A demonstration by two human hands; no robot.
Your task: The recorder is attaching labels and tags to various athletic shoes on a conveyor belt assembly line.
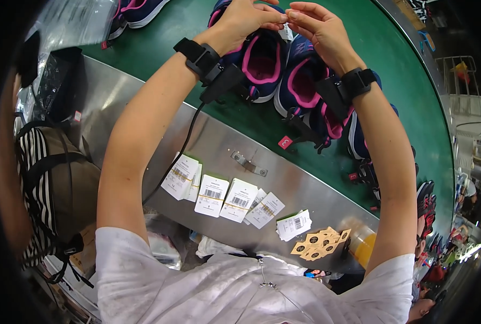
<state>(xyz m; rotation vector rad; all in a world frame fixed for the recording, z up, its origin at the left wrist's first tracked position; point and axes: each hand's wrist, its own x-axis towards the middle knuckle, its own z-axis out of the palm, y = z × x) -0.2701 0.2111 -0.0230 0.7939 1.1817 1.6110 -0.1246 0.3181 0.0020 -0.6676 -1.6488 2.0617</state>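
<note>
Both hands raised over the green conveyor belt (pixel 159 51). Left hand (pixel 246 19) and right hand (pixel 319 27) met fingertip to fingertip, pinching a small item too tiny to identify, directly above a navy-and-pink shoe (pixel 262 62). A second such shoe (pixel 302 81) lay just beside it. White barcode tags (pixel 219 197) and brown card tags (pixel 321 243) lay on the steel ledge (pixel 127 102). A further shoe (pixel 138 11) was cut off at the top edge.
</note>
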